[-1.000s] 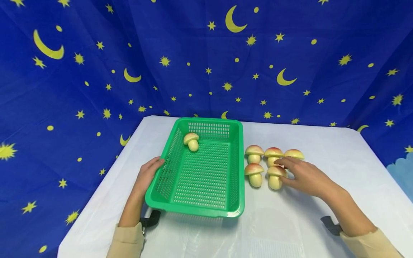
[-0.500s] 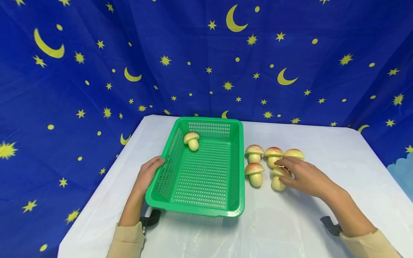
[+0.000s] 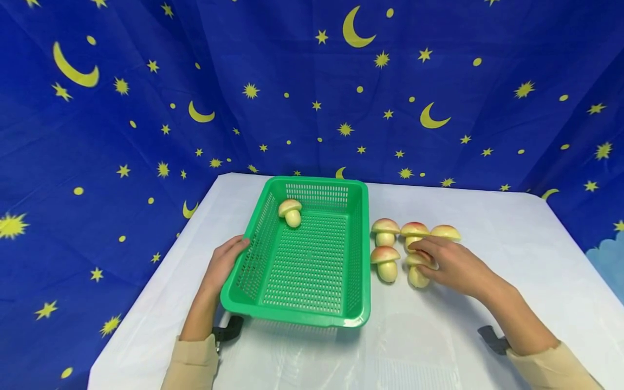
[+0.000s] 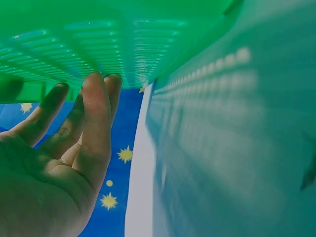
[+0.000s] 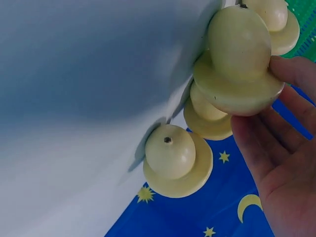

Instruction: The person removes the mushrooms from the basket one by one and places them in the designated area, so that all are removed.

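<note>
A green plastic basket (image 3: 307,319) stands on the left half of the table, one toy mushroom (image 3: 291,213) lying at its back left corner. My left hand (image 3: 224,265) holds the basket's left rim; in the left wrist view its fingers (image 4: 96,113) reach up against the slotted outer wall. Right of the basket, my right hand (image 3: 455,265) pinches the cap of a front-row toy mushroom (image 3: 418,275) between thumb and fingers. The right wrist view shows this mushroom (image 5: 239,44) stem toward the camera, with its cap touching the fingertips.
Beside the pinched mushroom is another front-row mushroom (image 3: 387,264). Behind stand several more: a left one (image 3: 385,232), a middle one (image 3: 414,230) and a right one (image 3: 445,233), partly hidden by the hand. A blue star-and-moon cloth (image 3: 312,108) hangs behind the white table (image 3: 517,227).
The pinched mushroom first shifted right, then slightly back left, with my right hand now also a little farther left. My left hand and the basket have stayed in place.
</note>
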{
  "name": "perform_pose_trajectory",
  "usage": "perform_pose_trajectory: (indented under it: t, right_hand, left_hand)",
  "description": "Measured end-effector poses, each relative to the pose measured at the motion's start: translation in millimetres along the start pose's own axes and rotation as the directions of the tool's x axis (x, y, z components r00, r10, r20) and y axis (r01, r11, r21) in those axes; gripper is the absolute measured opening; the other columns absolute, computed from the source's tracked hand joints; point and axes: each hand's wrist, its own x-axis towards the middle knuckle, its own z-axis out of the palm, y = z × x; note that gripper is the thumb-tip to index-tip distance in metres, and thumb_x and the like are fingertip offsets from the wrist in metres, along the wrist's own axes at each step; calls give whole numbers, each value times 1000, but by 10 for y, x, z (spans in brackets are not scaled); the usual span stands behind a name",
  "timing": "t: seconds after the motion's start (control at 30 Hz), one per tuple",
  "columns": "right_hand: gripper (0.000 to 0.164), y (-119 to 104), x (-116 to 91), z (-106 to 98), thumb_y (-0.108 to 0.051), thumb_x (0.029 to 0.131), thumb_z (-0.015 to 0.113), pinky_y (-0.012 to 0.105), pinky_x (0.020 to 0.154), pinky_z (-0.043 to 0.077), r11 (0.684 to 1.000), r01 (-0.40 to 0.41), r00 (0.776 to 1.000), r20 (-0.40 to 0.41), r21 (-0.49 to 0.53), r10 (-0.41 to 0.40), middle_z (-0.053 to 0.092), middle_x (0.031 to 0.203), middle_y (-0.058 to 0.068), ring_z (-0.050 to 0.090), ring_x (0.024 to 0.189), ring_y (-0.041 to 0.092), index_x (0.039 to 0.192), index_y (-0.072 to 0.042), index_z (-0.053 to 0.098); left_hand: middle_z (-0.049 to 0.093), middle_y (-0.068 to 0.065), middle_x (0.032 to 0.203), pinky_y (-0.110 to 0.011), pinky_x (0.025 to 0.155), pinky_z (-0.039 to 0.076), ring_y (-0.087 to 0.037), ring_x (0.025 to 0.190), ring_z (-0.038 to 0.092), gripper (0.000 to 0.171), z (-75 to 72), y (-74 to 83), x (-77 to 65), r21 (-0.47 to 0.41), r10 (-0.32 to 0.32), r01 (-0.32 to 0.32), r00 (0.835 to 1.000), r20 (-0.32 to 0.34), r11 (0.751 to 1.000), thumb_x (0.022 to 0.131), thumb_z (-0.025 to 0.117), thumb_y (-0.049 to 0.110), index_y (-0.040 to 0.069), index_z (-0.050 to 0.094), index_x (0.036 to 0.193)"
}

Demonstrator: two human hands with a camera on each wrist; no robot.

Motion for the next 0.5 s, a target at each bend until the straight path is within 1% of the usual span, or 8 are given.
perform_pose_trajectory:
  t: [0.13, 0.23, 0.3, 0.47, 0.5]
  right_hand:
    - [38, -2, 15, 10, -16, 76, 78, 39, 72, 47, 1000, 8, 1000, -1, -4, -8, 62, 98, 0, 53, 86, 15, 112, -9, 67]
    - [37, 4, 27, 22, -17, 77, 78, 39, 72, 47, 1000, 3, 1000, -1, -10, -3, 62, 99, 0, 53, 85, 15, 111, -9, 67]
    - [37, 8, 30, 34, -18, 78, 78, 39, 72, 48, 1000, 0, 1000, -5, -12, 0, 62, 102, 1, 54, 85, 15, 112, -9, 67]
    - [38, 0, 22, 48, -22, 80, 78, 44, 77, 49, 1000, -8, 1000, -10, -11, 8, 62, 109, 5, 58, 92, 20, 113, -9, 66]
    - [38, -5, 20, 44, -22, 80, 78, 45, 78, 49, 1000, -13, 1000, -8, -10, 13, 62, 111, 5, 58, 94, 22, 114, -9, 66]
  left_hand:
    - [66, -18, 100, -36, 63, 56, -20, 70, 66, 49, 6, 0, 7, 9, 7, -7, 1000, -2, 1000, 98, 52, 41, 7, 56, 133]
    - [66, -17, 99, -36, 63, 56, -19, 69, 65, 47, 6, -3, 10, 0, 2, -2, 1000, -5, 1000, 98, 53, 40, 7, 57, 132]
    - [66, -18, 98, -36, 63, 56, -20, 69, 65, 45, 14, 74, -32, -9, -8, 8, 1000, -7, 1000, 99, 53, 36, 5, 57, 132]
    - [66, -19, 97, -36, 63, 56, -22, 69, 66, 44, 23, 79, -37, -4, 1, -2, 1000, -15, 1000, 99, 53, 36, 5, 58, 130]
    - [66, -19, 97, -36, 63, 56, -22, 69, 66, 45, 22, 50, -22, -2, 9, -9, 1000, -16, 1000, 99, 53, 38, 5, 58, 130]
